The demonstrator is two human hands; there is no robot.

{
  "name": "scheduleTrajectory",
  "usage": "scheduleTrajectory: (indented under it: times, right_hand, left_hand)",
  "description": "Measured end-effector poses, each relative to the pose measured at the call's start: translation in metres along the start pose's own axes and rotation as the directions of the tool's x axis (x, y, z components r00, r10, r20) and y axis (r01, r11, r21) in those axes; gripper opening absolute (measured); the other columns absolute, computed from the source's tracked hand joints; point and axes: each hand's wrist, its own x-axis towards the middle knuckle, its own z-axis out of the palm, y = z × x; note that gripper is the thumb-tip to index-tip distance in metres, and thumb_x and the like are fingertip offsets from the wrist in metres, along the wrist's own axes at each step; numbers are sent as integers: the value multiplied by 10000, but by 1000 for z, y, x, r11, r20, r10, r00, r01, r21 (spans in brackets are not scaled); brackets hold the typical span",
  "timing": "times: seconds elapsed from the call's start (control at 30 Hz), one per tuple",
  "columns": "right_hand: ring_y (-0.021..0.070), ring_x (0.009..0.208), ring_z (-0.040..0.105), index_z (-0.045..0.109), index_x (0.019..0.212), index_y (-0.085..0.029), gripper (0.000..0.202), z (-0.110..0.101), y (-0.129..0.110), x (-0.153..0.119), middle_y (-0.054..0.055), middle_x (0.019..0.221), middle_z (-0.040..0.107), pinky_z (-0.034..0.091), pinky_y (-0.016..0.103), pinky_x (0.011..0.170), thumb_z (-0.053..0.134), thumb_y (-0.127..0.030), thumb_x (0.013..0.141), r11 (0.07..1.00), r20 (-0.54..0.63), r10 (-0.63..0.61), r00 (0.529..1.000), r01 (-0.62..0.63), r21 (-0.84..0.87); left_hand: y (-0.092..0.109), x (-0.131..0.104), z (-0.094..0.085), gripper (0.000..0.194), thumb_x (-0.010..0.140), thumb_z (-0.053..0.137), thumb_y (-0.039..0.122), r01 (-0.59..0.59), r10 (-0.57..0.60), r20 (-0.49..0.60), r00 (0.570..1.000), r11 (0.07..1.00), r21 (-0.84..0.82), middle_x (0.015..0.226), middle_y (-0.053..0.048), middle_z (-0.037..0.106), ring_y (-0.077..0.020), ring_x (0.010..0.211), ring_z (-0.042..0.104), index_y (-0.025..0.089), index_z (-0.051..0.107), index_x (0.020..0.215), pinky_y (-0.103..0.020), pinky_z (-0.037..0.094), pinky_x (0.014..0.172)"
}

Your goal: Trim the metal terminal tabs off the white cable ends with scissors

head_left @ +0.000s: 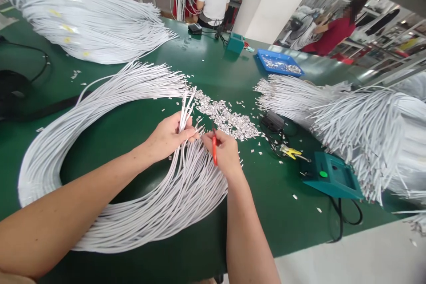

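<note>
A large loop of white cables (133, 222) lies on the green table, its two ends close together near the middle. My left hand (173, 133) is closed around several white cable ends, which point upward out of the fist. Just to its right, my right hand (226, 151) grips a red-handled tool (214, 150); its working end is mostly hidden by the fingers. The fingertips of both hands almost meet at the cable ends. Behind them spreads a heap of small silvery-white pieces (229, 117).
A teal box with a green button (333, 175), yellow-handled pliers (291, 151) and a black adapter (273, 122) stand at right. More cable bundles (359, 128) lie beyond, another (93, 26) at back left. A blue tray (279, 62) holds small pieces. Two people work in the background.
</note>
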Motion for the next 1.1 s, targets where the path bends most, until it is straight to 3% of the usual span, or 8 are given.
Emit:
scheduleTrajectory:
  times: [0.1,0.23,0.6,0.8,0.87,0.97,1.1]
  right_hand:
    - [117,638,504,730,814,-197,174,-1,-6,1,-8,717,621,405,273,653,672,-350,757,924,3,95,995,-89,371]
    - [124,686,539,763,842,-230,156,2,-10,-1,-8,742,641,433,282,712,729,-328,725,842,45,81,996,-93,532]
    - [112,679,539,735,756,-207,107,5,-10,-1,-18,742,645,439,278,717,758,-237,656,813,37,78,996,-85,576]
    - [90,590,439,639,677,-194,100,15,-17,-6,-53,645,534,387,260,625,729,-218,641,819,-24,97,995,-66,570]
    - [95,602,435,633,666,-190,99,16,-18,-7,-46,638,517,389,264,637,717,-243,667,800,1,103,995,-83,594]
    - [120,657,481,700,755,-196,116,12,-17,-5,-15,683,565,407,280,666,664,-305,744,746,107,79,991,-130,653]
    - [123,663,496,729,780,-202,107,6,-13,-2,-7,705,601,406,284,666,701,-279,711,746,127,106,986,-163,645]
  left_hand:
    - [2,-1,0,165,814,598,260,4,-5,37,999,1000,20,723,18,638,-176,801,678,206,442,819,-291,466,691]
    - [4,-3,0,141,828,583,249,-10,5,80,997,998,62,683,28,620,-166,775,665,202,450,824,-290,454,688]
    - [6,-4,0,169,805,603,250,14,-16,109,994,1000,19,683,27,609,-138,706,613,196,443,813,-277,432,662]
    - [9,-9,5,285,704,702,260,46,-47,7,999,993,109,648,68,516,-106,609,532,207,438,798,-246,384,598]
    - [10,-10,7,281,697,709,256,45,-43,-15,999,985,164,650,71,508,-93,592,495,205,451,799,-239,366,584]
    - [8,-9,6,203,746,661,249,5,-7,17,1000,989,149,689,47,563,-120,682,568,199,468,787,-266,425,663]
    - [7,-7,2,175,777,638,256,-6,2,59,998,998,61,688,35,594,-154,731,633,201,474,807,-317,476,742]
